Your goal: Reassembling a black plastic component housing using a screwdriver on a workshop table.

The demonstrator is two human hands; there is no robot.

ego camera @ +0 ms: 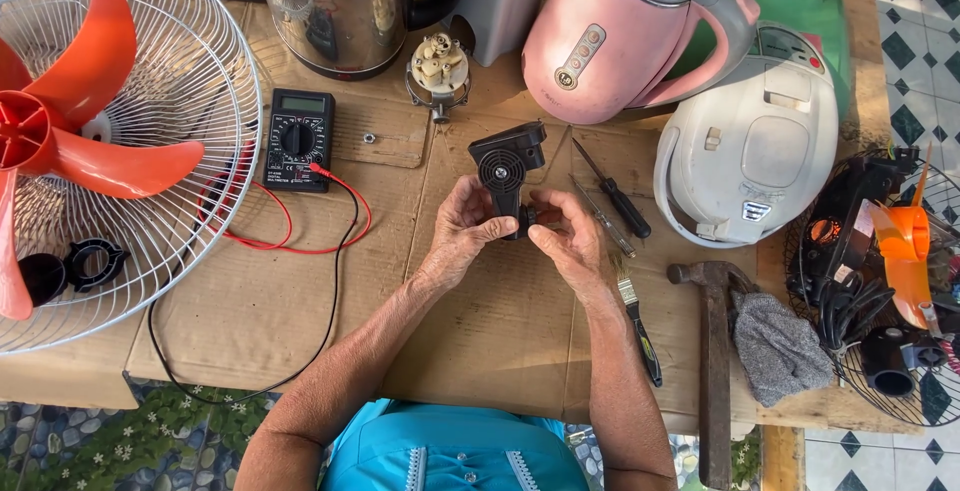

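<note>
Hands working at the counter's (300,331) middle. I am watching both of them holding a black plastic housing (510,166) with a round vent grille, lifted just above the cardboard sheet covering the counter. Left hand (462,231) is clamping the housing's lower left side, fingers curled around it. Right hand (568,236) is pinching the housing's lower stem, thumb and fingertips closed on it.

Taking the housing as landmark: just to its right, two screwdrivers (612,191) are lying on the cardboard, and below those a small paintbrush (638,321) is lying near the right wrist. Further right, a hammer (712,351) is lying beside a grey cloth (780,351). Above and to the right, a pink kettle (625,36) is leaning near a white rice cooker (750,141). Directly above, a small motor part (438,66) is standing in front of a steel kettle (335,6). To the left, a black multimeter (298,139) is resting with red and black leads trailing out. Far left, a wire fan guard (170,151) with orange blades (70,131) is taking up the counter's edge.
</note>
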